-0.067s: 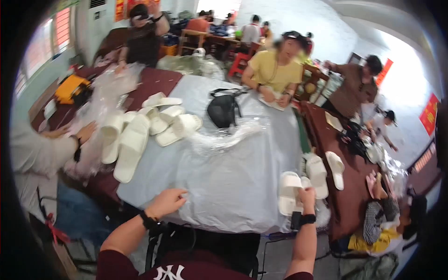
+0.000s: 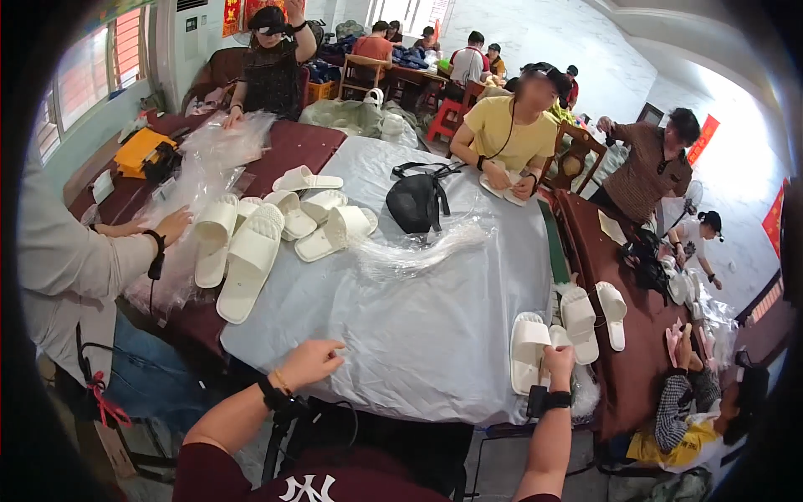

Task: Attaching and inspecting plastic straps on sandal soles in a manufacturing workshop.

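My left hand [image 2: 311,363] hovers over the near edge of the grey-covered table, fingers loosely bent with a gap at the thumb, holding nothing. At the table's near right corner, my right hand [image 2: 558,366] is closed on a white slipper [image 2: 559,336], which it partly hides. Just left of that hand lies another white slipper [image 2: 527,368] with a quilted-looking strap. Two more, a white slipper [image 2: 579,322] and a farther white slipper [image 2: 611,314], sit beyond it to the right. Several white slippers [image 2: 251,263] are heaped on the table's left side.
A black bag [image 2: 414,201] and crumpled clear plastic [image 2: 418,251] lie mid-table. At the left, a person's hand [image 2: 174,226] rests by plastic bags [image 2: 213,155]. Across the table, a person in yellow [image 2: 514,134] handles white slippers. A brown table [image 2: 598,243] adjoins at right.
The whole view has shifted slightly, so things appear a little farther right, and it is sharper. Both my hands keep nearly the same places over the table.
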Tool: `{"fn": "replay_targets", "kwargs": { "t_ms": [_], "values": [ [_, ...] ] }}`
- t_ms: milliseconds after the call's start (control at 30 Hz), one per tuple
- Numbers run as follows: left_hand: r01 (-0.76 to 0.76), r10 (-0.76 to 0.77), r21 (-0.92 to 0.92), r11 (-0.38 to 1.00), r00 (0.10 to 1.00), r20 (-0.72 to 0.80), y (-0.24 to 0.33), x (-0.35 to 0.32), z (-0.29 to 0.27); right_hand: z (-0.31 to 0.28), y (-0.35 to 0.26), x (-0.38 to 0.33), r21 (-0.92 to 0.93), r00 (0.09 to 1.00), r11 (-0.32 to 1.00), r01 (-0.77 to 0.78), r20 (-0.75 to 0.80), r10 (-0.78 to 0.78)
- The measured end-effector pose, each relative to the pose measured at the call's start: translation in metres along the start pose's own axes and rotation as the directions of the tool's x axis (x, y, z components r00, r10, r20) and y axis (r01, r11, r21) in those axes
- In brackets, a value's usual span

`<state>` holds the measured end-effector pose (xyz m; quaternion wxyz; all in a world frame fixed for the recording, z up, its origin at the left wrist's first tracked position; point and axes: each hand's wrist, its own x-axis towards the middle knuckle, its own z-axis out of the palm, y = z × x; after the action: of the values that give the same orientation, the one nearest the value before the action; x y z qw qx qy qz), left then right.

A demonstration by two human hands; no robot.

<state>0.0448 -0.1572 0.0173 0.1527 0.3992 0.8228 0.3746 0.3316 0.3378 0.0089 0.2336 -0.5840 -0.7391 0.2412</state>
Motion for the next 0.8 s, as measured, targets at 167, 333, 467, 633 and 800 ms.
{"fn": "replay_targets", "kwargs": {
  "t_ms": [167,333,467,633,800],
  "values": [
    [0.041,-0.041,0.0,0.999,0.999,-0.029,-0.017,-0.02,0.0,0.012,-0.027,-0.011,-0.284,0.956,0.953,0.104,-0.237,-0.175],
    [0.051,-0.051,-0.031,0.998,0.999,-0.009,-0.011,-0.016,-0.001,0.021,-0.045,-0.04,-0.354,0.96,0.931,0.093,-0.216,-0.178],
    [0.018,-0.02,-0.055,0.998,0.999,-0.034,-0.011,-0.015,0.002,0.037,-0.022,-0.023,-0.143,0.918,0.982,0.126,-0.359,-0.171],
    [0.084,-0.084,-0.104,0.991,0.996,-0.002,-0.011,-0.016,0.001,0.041,-0.009,-0.011,-0.221,0.857,0.933,0.285,-0.377,-0.351],
    [0.087,-0.087,-0.062,0.994,0.996,0.016,-0.004,-0.024,0.001,0.05,-0.008,-0.009,-0.23,0.898,0.949,0.216,-0.336,-0.285]
  ]
}}
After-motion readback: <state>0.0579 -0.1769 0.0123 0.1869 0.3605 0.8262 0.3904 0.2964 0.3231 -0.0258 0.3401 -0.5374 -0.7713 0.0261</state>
